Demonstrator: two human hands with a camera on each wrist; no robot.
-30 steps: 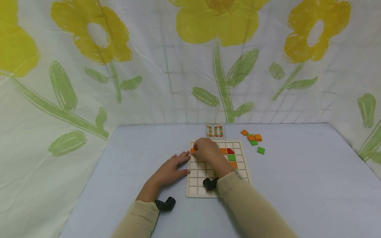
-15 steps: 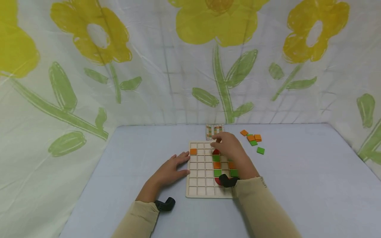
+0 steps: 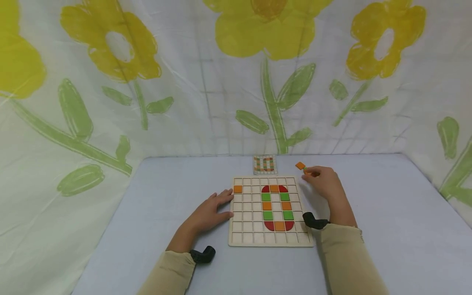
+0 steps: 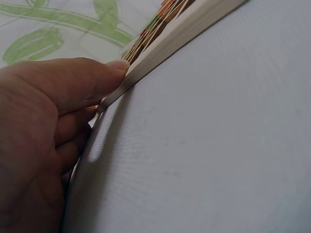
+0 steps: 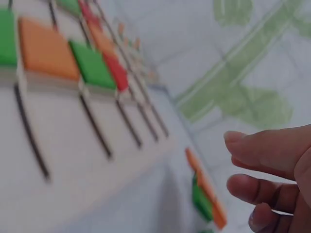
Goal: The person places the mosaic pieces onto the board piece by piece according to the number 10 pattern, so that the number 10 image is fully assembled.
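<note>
A pale wooden grid board (image 3: 245,237) lies on the table. A ring of red, orange and green tiles (image 3: 286,206) sits in its cells, and a lone orange tile (image 3: 237,189) is in the upper left. My left hand (image 3: 211,213) rests against the board's left edge, fingers extended; in the left wrist view its thumb (image 4: 92,80) touches the rim. My right hand (image 3: 324,182) is over the loose tiles right of the board, hiding most of them. In the right wrist view, its thumb and fingertips are apart with nothing between them, near orange and green tiles (image 5: 206,196).
Behind the board lies a small pattern card (image 3: 264,164) printed with a coloured grid. One loose orange tile (image 3: 300,165) shows left of the right hand. A white cloth with painted flowers (image 3: 177,123) hangs along the table's back edge.
My right hand has left the orange tile in the board's upper left and moved right, across the board, to the loose tiles. My left hand has stayed at the board's edge.
</note>
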